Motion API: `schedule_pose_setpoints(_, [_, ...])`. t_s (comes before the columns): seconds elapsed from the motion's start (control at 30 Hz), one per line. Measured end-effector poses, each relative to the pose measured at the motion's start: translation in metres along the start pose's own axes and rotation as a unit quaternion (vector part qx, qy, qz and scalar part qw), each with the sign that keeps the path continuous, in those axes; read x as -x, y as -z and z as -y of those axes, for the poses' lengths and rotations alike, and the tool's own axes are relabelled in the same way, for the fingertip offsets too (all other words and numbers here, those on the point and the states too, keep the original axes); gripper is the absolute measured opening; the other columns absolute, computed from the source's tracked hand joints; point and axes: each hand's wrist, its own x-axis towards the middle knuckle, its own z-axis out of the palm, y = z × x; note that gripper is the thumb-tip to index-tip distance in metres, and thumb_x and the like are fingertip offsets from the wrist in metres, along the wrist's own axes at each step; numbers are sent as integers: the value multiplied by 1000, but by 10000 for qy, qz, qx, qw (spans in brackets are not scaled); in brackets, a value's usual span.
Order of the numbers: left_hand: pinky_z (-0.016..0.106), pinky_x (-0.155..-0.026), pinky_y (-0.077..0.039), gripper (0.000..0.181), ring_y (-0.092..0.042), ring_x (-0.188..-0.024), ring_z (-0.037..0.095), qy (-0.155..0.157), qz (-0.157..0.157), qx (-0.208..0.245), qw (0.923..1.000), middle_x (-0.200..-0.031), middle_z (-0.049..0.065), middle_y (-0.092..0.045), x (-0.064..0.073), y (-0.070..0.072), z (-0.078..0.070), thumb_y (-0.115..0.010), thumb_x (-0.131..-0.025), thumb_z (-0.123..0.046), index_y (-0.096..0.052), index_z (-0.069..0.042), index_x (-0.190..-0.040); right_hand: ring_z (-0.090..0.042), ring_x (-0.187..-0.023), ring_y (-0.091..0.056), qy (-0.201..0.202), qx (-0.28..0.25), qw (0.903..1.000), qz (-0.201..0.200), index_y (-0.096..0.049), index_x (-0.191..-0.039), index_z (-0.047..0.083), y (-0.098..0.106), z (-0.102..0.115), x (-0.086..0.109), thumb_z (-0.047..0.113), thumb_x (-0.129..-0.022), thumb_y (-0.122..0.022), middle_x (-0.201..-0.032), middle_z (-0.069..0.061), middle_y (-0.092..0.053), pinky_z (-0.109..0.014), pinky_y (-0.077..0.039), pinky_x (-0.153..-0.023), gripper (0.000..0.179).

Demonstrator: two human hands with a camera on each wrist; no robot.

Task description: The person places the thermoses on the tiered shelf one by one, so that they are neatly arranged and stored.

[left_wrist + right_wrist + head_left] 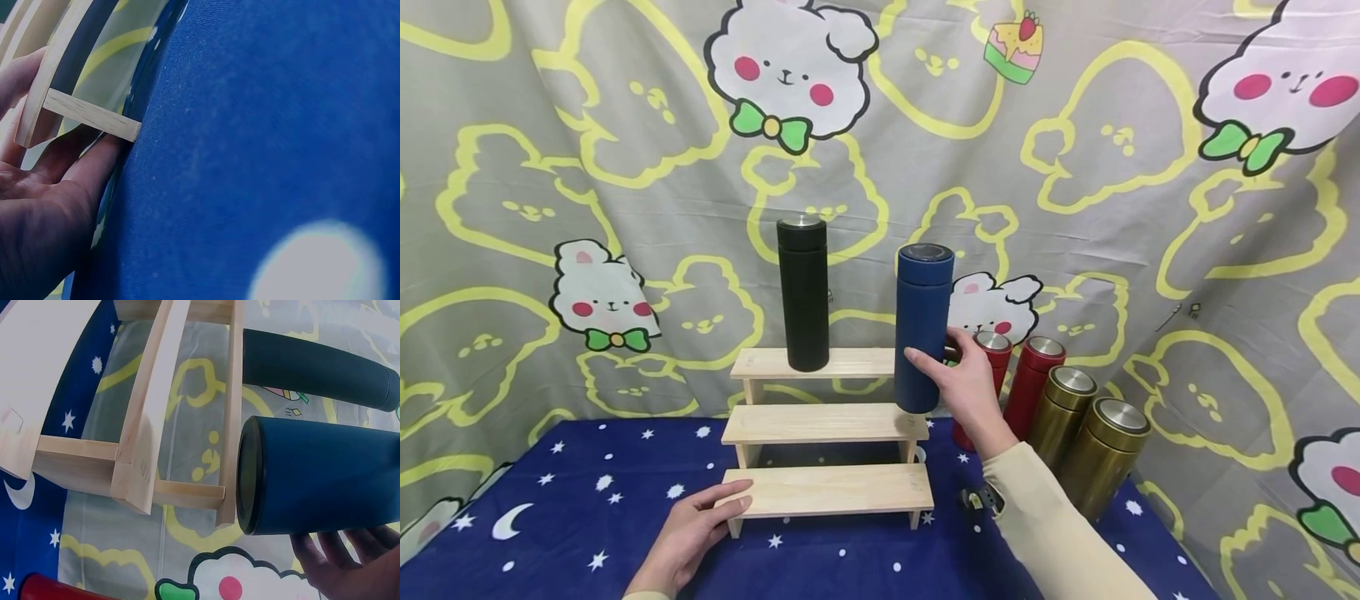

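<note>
My right hand (966, 379) grips a blue thermos flask (922, 325) upright, thumb across its front and fingers round the far side. In the head view its base overlaps the right ends of the top and middle steps of a three-step wooden stand (827, 492). The right wrist view shows the base of the blue flask (325, 475) close by the top board's edge. On the left of the top step stands a black thermos flask (805, 296). My left hand (696, 529) holds the left end of the lowest step, with fingers above and below the board (34, 119).
Right of the stand are two red flasks (1033, 379) and two gold flasks (1105, 454), partly behind my right arm. A small dark object (981, 500) lies near my right sleeve. A blue star-print cloth (587, 508) covers the table; a patterned curtain (647, 167) hangs behind.
</note>
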Motion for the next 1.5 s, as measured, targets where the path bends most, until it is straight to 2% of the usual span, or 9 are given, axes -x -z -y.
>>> schedule_pose_setpoints(0.37, [49, -96, -48, 45, -60, -107, 24, 1, -2, -10, 10000, -144, 30, -40, 0, 0, 1, -80, -84, -22, -69, 1, -121, -26, -115, -54, 56, -124, 9999, 56, -49, -139, 12, -7, 1, -12, 49, -81, -79, -128, -7, -56, -49, -49, -95, 75])
schedule_pose_setpoints(0.57, [49, -95, -48, 45, -60, -107, 25, 16, -18, -14, 10000, -144, 30, -40, 0, 0, 1, -81, -83, -23, -69, 1, -121, -25, -116, -53, 102, -193, 9997, 95, -49, -139, 13, -9, 3, -18, 49, -81, -78, -128, -7, -56, -50, -48, -96, 75])
schedule_pose_setpoints(0.73, [49, -95, -48, 46, -60, -107, 25, 31, -18, -16, 10000, -144, 30, -40, 1, 0, 0, -81, -83, -22, -69, 1, -121, -26, -118, -53, 19, -369, 9992, 152, -48, -140, 11, -10, 4, -21, 47, -83, -78, -129, -8, -56, -51, -45, -98, 74])
schedule_pose_setpoints(1.13, [49, -94, -49, 47, -60, -106, 24, 49, 9, -90, 9999, -144, 30, -39, 1, 1, -1, -80, -84, -24, -68, 0, -122, -26, -116, -53, 151, -745, 9970, 155, -47, -141, 10, -16, 7, -39, 44, -83, -78, -129, -9, -55, -48, -45, -100, 75])
schedule_pose_setpoints(1.5, [47, -94, -49, 47, -60, -105, 23, 14, -22, -100, 9999, -143, 29, -41, 2, 0, -1, -81, -83, -24, -69, 1, -121, -27, -117, -52, 135, -673, 9975, 153, -48, -140, 9, -20, 3, -59, 42, -84, -78, -130, -11, -55, -48, -45, -100, 72])
